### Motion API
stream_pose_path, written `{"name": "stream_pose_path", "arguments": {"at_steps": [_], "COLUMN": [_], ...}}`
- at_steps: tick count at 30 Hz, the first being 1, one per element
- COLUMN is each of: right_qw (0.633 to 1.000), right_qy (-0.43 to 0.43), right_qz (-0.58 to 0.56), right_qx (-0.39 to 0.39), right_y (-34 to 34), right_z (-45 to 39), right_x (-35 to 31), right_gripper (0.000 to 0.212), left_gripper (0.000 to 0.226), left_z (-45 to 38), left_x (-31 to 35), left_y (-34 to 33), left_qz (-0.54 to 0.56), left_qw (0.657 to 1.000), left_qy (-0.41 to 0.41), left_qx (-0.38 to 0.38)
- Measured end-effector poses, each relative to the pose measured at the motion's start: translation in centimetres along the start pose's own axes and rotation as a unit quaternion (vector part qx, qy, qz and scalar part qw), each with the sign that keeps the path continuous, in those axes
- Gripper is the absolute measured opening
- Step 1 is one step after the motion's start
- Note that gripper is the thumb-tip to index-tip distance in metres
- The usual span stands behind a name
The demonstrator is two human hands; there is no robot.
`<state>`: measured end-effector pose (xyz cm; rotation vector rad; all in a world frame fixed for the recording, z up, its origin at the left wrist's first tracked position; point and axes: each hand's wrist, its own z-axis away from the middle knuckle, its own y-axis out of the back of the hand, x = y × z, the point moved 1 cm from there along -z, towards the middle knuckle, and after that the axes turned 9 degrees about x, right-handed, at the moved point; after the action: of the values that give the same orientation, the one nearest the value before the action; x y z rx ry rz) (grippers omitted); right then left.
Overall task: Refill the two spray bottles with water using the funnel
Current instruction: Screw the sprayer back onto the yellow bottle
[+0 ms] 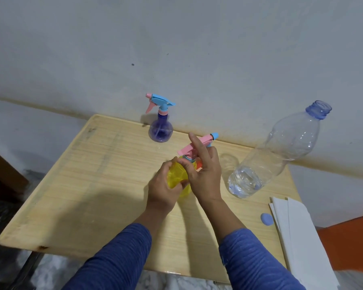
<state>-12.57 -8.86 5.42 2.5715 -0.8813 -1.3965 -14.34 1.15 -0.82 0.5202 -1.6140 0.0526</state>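
Observation:
A yellow spray bottle (175, 178) with a pink and blue trigger head (199, 143) stands at the middle of the wooden table (92, 185). My left hand (162, 190) grips its round body. My right hand (204, 174) holds its neck collar, with the index finger raised along the head. A purple spray bottle (161, 130) with a blue and pink head stands at the table's far edge by the wall. An orange piece (199, 164), perhaps the funnel, shows just behind the yellow bottle, mostly hidden by my right hand.
A large clear plastic bottle (281, 151) stands uncapped at the right, with a little water at its bottom. Its blue cap (266, 218) lies near the right edge beside white sheets (298, 233). A grey wall runs close behind the table.

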Motion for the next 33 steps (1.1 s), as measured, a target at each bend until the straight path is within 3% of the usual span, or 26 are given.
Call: {"name": "stream_pose_path", "arguments": {"at_steps": [4,9,15,20,25,30,33], "right_qw": [0.998,0.999,0.995,0.998,0.996,0.998,0.997], "right_qy": [0.036,0.02,0.022,-0.022,0.015,-0.012,-0.026], "right_qz": [0.009,0.032,0.028,0.031,0.015,0.036,0.018], "right_qx": [-0.052,-0.032,-0.096,-0.04,-0.081,-0.042,-0.069], "right_y": [1.1,0.9,1.5,0.6,1.1,0.8,0.8], "right_z": [0.1,-0.4,-0.6,-0.6,-0.1,-0.2,-0.5], "right_x": [-0.1,0.0,-0.5,-0.6,-0.7,-0.5,-0.6], "right_gripper": [0.059,0.051,0.061,0.053,0.063,0.057,0.062], "left_gripper": [0.063,0.06,0.064,0.059,0.062,0.059,0.055], "left_z": [0.0,0.2,0.0,0.1,0.0,0.1,0.0], "left_x": [0.0,0.6,0.5,0.2,0.0,0.1,0.1], "left_y": [0.0,0.1,0.2,0.0,0.1,0.0,0.0], "left_qz": [0.02,0.006,0.004,-0.006,0.007,0.0,0.003], "left_qw": [1.0,1.0,1.0,1.0,1.0,1.0,1.0], "left_qy": [-0.009,-0.015,-0.013,-0.013,-0.024,-0.023,-0.023], "left_qx": [-0.003,0.007,-0.005,0.01,-0.002,0.007,0.003]}}
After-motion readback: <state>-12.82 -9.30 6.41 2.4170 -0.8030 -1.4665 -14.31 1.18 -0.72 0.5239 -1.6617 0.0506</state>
